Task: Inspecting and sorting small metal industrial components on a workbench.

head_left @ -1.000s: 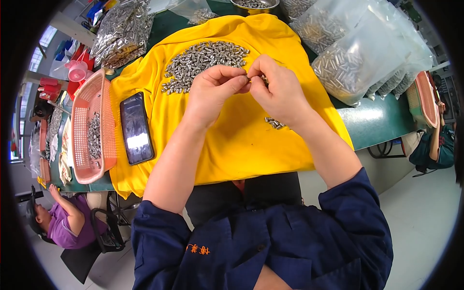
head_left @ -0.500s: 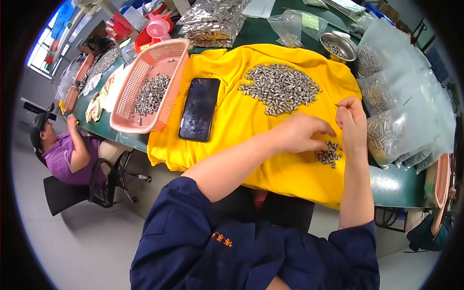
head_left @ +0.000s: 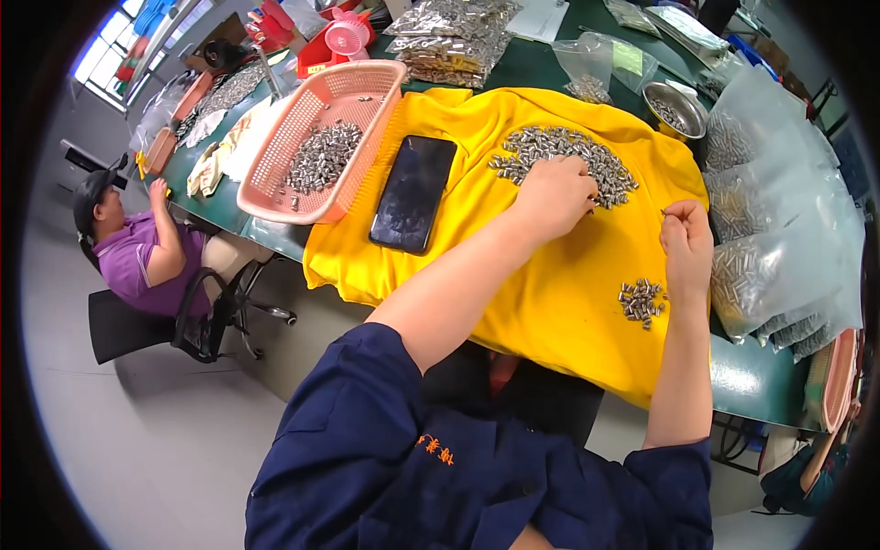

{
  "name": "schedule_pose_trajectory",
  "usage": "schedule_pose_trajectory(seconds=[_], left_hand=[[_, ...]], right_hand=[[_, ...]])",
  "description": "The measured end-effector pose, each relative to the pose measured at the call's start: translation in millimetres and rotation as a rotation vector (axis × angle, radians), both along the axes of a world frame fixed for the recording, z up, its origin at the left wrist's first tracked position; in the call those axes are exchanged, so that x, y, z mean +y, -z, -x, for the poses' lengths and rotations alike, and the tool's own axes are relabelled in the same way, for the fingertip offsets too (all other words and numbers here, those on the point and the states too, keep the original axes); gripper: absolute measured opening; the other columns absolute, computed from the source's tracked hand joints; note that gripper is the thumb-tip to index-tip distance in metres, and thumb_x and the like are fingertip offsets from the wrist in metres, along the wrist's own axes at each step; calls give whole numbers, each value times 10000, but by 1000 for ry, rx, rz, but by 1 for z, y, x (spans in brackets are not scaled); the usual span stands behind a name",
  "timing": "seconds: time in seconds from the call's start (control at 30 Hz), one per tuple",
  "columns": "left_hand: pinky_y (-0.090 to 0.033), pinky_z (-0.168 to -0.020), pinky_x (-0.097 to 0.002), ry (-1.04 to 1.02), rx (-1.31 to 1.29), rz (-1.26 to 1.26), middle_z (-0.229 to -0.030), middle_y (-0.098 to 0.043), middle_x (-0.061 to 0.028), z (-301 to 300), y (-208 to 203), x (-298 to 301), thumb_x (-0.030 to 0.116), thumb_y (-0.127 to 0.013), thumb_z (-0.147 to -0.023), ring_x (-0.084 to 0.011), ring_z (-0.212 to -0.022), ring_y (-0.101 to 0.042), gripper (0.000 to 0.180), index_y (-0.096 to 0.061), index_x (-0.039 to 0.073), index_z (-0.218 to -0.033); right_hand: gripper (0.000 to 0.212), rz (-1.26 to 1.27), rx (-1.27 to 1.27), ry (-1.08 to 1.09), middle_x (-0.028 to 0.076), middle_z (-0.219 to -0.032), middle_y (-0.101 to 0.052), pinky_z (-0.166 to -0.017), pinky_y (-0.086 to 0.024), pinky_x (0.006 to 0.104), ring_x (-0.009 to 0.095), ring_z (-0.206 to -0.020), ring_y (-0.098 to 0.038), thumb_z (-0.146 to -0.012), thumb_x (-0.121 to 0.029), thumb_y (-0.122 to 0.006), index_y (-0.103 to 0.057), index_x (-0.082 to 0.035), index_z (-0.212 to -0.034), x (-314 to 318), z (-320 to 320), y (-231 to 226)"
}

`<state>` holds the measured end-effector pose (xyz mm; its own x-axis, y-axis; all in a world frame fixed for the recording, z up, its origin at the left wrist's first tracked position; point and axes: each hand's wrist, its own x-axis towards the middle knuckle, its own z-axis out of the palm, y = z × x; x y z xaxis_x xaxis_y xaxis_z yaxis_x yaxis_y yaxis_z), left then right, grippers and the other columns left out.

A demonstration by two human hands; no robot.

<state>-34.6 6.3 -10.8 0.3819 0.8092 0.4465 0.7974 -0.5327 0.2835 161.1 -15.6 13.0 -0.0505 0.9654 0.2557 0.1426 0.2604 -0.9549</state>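
My left hand (head_left: 556, 197) is at the near edge of a large pile of small metal cylinders (head_left: 600, 163), its fingers bent together; whatever they pinch is hidden. To the right, my right hand (head_left: 687, 238) is closed above the yellow cloth (head_left: 541, 275), and a tiny dark tip shows at its fingertips, too small to name. A smaller heap of the same cylinders (head_left: 642, 301) lies on the cloth beside my right wrist. Both piles rest on this cloth.
A black phone (head_left: 413, 194) and a pink basket (head_left: 261, 188) holding more cylinders stand on the left. Bulging clear bags (head_left: 761, 211) line the right side. A metal bowl (head_left: 686, 108) sits at the back right. A person in purple (head_left: 147, 252) sits far left.
My left hand has moved from the small heap up to the large pile. My right hand stays closed beside the small heap. The whole view has shifted slightly.
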Motion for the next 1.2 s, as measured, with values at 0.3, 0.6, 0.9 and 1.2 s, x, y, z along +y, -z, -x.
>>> schedule_pose_trajectory(seconds=[0.3,0.6,0.9,1.2], left_hand=[[-428,-676,-334,111,105,-112,-815,-548,-32,-12,-6,-9,174,-552,-675,-212,-783,-538,83,-610,127,-711],[-458,-579,-361,151,390,-12,-711,-581,-112,-8,-16,-3,130,-509,-657,-270,-698,-587,126,-619,70,-644],[-459,-535,-345,174,464,69,-654,-616,-89,-17,-25,0,131,-546,-612,-238,-624,-598,114,-646,85,-644],[-464,-580,-352,20,265,73,-656,-612,-97,-10,-24,6,116,-525,-634,-254,-655,-598,118,-636,78,-642]], right_hand=[[63,-18,-1,6,-53,-630,-386,-456,-254,156,10,-528,-330,-794,-3,-432,-464,-50,-822,0,-7,6],[63,-53,-41,-34,-54,-653,-365,-457,-244,151,13,-535,-311,-811,-17,-426,-448,-56,-856,9,-13,13],[50,-29,-51,-29,-52,-663,-353,-451,-230,145,9,-525,-294,-816,-29,-430,-439,-55,-858,12,-15,17],[47,-33,-81,-26,-52,-649,-346,-447,-225,147,9,-521,-291,-815,-30,-429,-436,-54,-855,9,-10,15]])
